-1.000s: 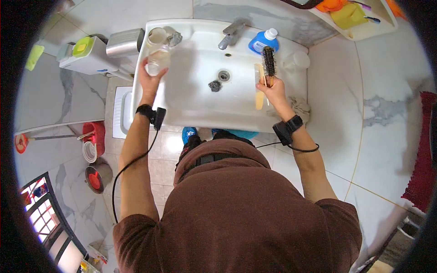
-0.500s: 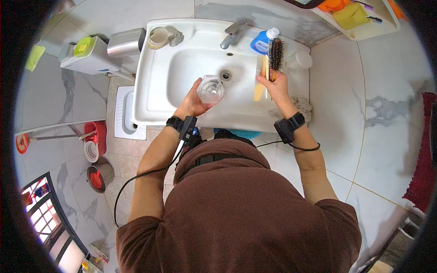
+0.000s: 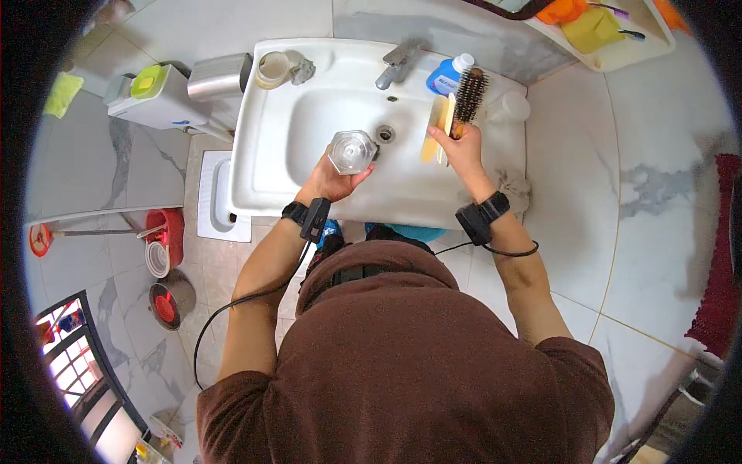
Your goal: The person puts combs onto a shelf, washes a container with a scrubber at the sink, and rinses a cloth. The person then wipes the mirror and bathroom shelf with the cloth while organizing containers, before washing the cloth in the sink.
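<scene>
While steadying the clear jar (image 3: 352,152) over the sink (image 3: 321,108), near the centre of the frame and just lower left of the drain (image 3: 384,134), best to grip evenly around the faceted wall, probably slippery if wet. Hard to tell base from mouth at this angle, so worth holding level, with the weight resting on the hand rather than hanging from the fingertips. Notice the left hand (image 3: 336,179) wrapped about the lower side of the jar, with fingers pressed to opposite flanks and partly hidden by it. Right of centre, note in the right hand (image 3: 466,149) a bundle of round brush (image 3: 471,93), yellow comb (image 3: 434,131) and slim cream-coloured strip (image 3: 449,116), all pointing toward the top of the frame. Pinched between thumb and curled fingers there, with the far fingertips out of sight. Advisable to press the thumb firmly across the flat pieces, seemingly the likeliest to slide, and to hold the bristles away from the blue bottle (image 3: 444,77), very near in this view; impossible to say whether touching. For pose, see the left forearm (image 3: 267,286) slanting from lower left up toward the centre, and the right forearm (image 3: 514,251) rising from lower right and leaning left. Wise to leave both wrists loose and the black cable (image 3: 232,298), looping at lower left, free of the left elbow.
</scene>
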Demonstrator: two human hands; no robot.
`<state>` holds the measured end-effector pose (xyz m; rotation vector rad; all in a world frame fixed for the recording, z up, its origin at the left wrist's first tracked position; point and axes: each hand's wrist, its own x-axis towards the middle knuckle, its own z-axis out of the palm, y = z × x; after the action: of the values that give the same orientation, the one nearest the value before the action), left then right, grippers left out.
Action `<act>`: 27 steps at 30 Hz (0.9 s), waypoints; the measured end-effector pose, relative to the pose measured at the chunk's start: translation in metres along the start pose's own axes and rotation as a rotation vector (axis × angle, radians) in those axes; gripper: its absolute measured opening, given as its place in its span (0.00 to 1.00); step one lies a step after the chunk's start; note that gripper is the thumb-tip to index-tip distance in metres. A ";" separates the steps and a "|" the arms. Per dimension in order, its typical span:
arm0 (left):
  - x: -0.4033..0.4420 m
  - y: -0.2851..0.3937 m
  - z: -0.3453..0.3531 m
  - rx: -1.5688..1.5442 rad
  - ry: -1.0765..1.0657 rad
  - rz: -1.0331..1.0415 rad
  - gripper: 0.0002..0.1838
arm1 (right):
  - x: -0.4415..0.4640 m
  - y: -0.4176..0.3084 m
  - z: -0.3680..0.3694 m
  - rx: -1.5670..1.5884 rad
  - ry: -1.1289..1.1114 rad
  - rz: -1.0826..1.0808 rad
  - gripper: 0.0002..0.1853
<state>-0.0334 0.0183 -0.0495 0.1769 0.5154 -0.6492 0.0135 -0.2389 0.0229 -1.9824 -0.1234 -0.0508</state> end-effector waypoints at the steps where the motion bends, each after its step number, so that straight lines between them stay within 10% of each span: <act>1: 0.000 0.001 -0.002 0.000 -0.019 -0.010 0.18 | 0.001 0.000 0.001 0.023 -0.008 0.001 0.10; 18: -0.011 -0.012 0.042 0.219 -0.029 -0.161 0.26 | 0.027 -0.024 -0.014 0.449 0.005 0.077 0.08; 27: 0.007 -0.013 0.077 1.585 0.038 0.635 0.46 | 0.045 -0.095 -0.028 0.799 -0.034 -0.096 0.06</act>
<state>-0.0059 -0.0200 0.0127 1.7675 -0.1493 -0.2866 0.0482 -0.2234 0.1247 -1.1795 -0.2212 -0.0237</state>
